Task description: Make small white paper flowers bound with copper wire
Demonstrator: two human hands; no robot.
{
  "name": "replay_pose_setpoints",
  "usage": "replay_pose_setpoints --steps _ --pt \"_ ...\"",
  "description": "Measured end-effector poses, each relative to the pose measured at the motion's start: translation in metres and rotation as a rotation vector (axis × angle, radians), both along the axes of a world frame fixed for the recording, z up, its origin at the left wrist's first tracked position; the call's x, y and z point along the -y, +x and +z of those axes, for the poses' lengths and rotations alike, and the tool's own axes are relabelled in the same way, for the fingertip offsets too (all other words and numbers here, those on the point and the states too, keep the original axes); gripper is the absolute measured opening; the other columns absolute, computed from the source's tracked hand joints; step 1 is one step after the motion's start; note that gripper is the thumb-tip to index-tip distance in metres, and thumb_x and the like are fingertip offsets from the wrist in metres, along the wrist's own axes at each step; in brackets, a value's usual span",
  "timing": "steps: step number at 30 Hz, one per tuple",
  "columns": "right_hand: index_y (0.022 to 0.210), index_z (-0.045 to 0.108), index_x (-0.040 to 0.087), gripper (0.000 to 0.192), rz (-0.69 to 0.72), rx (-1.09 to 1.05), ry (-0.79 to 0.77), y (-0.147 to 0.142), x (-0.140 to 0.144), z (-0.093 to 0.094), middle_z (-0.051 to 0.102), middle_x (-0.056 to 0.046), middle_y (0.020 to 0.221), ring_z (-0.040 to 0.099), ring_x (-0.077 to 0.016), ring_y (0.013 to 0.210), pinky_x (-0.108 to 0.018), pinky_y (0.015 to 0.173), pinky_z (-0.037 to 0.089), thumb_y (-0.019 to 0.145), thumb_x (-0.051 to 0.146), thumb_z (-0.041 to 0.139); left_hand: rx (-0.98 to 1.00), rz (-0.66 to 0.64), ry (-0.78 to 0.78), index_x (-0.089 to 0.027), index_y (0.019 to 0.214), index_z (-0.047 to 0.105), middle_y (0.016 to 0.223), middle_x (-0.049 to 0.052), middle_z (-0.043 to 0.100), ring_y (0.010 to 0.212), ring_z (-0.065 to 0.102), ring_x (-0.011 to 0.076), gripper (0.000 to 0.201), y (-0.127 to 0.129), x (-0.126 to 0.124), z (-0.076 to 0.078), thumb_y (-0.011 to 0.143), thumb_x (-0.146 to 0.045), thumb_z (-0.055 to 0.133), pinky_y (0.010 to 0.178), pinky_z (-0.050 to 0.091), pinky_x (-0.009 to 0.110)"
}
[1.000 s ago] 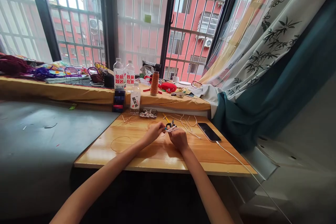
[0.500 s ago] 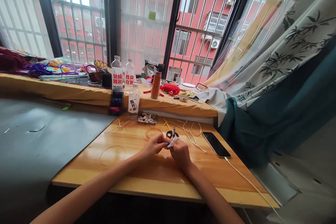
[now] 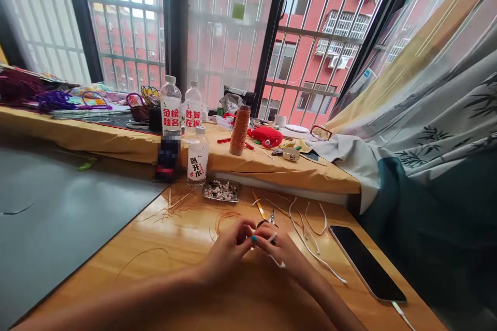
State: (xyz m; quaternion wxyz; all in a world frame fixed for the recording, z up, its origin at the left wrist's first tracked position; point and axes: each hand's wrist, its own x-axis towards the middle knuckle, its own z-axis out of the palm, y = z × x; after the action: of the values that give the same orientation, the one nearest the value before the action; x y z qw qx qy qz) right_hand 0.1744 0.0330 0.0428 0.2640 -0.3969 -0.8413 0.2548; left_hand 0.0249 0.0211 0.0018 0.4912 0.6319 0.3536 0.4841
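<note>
Above the wooden table my left hand (image 3: pixel 229 248) and my right hand (image 3: pixel 285 251) meet, fingertips pinched together. A short white cord (image 3: pixel 280 262) shows between them, its ends sticking out over my right hand. A small blue spot (image 3: pixel 254 239) lies where the fingertips touch; whether it is a nail or a bead I cannot tell. Just behind my right hand are small scissors (image 3: pixel 273 215), their dark handles partly covered by the fingers. Coiled orange thread (image 3: pixel 225 219) lies behind my left hand. To the right, several lengths of white cord (image 3: pixel 325 264) are spread on the wood.
A clear tray (image 3: pixel 221 191) of small pieces stands at the table's back, beside a water bottle (image 3: pixel 197 163). A phone (image 3: pixel 367 261) with a charging cable lies at right. On the cloth-covered sill stand an orange thread spool (image 3: pixel 240 132) and a red pouch (image 3: pixel 267 136).
The view has moved closer to the table and shifted. My hands remain together, and the white cord now hangs lower over my right hand, its ends spread apart.
</note>
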Motion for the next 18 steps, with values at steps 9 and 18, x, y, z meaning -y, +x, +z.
replay_pose_setpoints --steps 9,18 --pt "0.095 0.055 0.02 0.027 -0.153 -0.32 -0.309 0.008 -0.004 -0.012 0.056 -0.004 0.085 0.054 -0.0127 0.073 -0.023 0.062 0.045 0.074 0.037 0.05 -0.083 -0.06 -0.112 -0.022 0.106 0.039 0.072 -0.001 0.054 0.069 0.05 0.0122 0.031 -0.006 -0.011 0.004 0.076 -0.024 0.045 0.064 0.038 0.022" --pt "0.1 0.054 0.025 0.034 -0.133 -0.153 -0.255 0.013 0.008 -0.021 0.058 -0.006 0.09 0.056 -0.0147 0.067 -0.025 0.058 0.05 0.067 0.03 0.06 -0.022 -0.024 -0.315 -0.022 0.1 0.046 0.074 0.0 0.054 0.068 0.05 0.0119 0.027 -0.005 -0.019 -0.003 0.074 -0.024 0.049 0.062 0.038 0.021"
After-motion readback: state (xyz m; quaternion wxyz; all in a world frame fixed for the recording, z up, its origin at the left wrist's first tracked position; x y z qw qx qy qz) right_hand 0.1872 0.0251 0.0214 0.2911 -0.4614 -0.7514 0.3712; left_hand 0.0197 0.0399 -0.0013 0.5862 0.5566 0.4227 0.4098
